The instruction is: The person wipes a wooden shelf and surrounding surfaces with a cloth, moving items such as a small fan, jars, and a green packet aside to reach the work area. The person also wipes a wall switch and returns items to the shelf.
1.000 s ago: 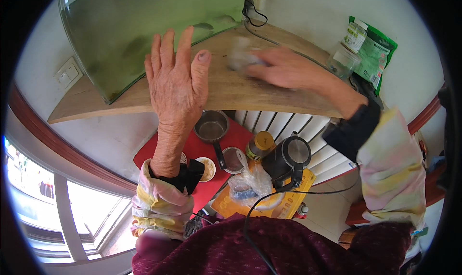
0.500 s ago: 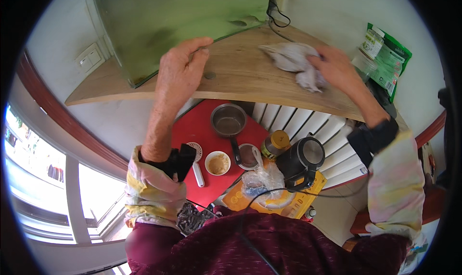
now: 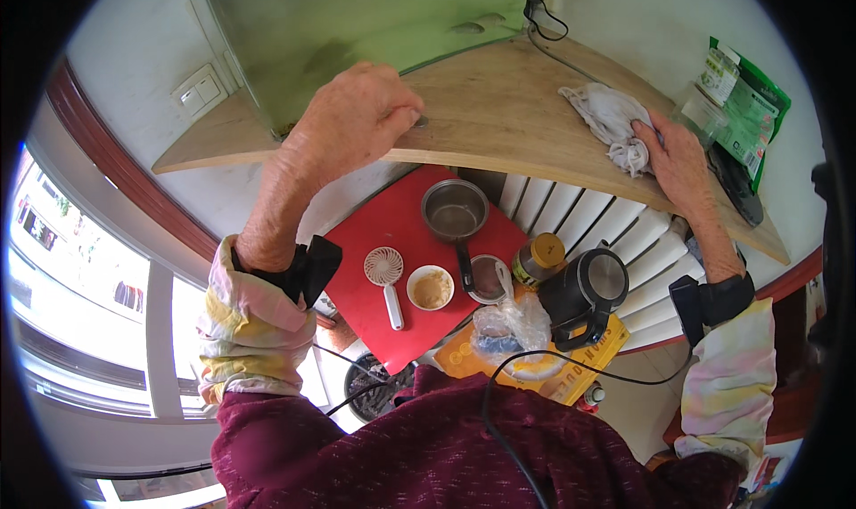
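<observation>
Bunched under the fingers of my right hand (image 3: 682, 166) is a whitish cloth (image 3: 608, 121), pressed on the wooden shelf (image 3: 499, 108) near its right part. My left hand (image 3: 361, 108) hovers over or rests on the shelf in front of the fish tank (image 3: 374, 19); its fingers are curled in and the thumb is bent against them. What they hold, if anything, is hidden. A small round grey disc (image 3: 422, 122) lies on the wood right beside those fingertips. Greenish water fills the tank, with fish (image 3: 466, 28) near the bottom.
Below the shelf, a red surface (image 3: 357, 233) bears a saucepan (image 3: 455, 208), a white handheld fan (image 3: 385, 273) and a white bowl (image 3: 430, 288). Nearby stand a lidded jar (image 3: 539, 258) and a black kettle (image 3: 584, 295). A green bag (image 3: 751, 126) and a plugged cable (image 3: 546, 23) edge the shelf.
My right hand has slid the cloth farther right along the shelf. My left hand has turned and curled its fingers, coming beside the grey disc. The whole view has shifted slightly.
</observation>
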`<state>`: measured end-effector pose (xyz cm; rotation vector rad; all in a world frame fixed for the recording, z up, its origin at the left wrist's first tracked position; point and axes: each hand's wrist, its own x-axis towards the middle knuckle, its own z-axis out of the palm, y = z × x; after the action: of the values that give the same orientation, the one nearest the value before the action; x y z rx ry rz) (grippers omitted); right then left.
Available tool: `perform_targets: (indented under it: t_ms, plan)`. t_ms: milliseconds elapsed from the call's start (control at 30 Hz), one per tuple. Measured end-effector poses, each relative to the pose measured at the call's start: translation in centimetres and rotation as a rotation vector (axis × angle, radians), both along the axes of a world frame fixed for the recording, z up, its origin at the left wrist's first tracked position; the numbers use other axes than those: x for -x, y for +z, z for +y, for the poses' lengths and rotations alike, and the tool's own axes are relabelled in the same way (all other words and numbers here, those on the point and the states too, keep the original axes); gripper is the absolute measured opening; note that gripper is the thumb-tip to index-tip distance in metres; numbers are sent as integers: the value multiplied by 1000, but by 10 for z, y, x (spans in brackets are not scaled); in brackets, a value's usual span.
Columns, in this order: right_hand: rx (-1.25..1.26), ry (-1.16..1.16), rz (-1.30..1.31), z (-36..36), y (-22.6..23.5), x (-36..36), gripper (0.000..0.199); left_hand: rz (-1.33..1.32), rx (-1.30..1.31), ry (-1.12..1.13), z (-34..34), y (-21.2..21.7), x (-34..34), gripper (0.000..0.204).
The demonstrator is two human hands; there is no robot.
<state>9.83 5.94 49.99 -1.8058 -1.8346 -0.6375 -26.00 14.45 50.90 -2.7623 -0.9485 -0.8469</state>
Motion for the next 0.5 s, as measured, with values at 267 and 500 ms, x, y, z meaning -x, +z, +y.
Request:
perform_targets:
  t_ms: [267,500]
  plan:
    - [-122,168,43,1,-14,-10,25,62,-81,-113,-23,5,-13,24]
    - [-78,167,147,-4,-13,-3,26,-44,19,-69,-44,4,-25,13]
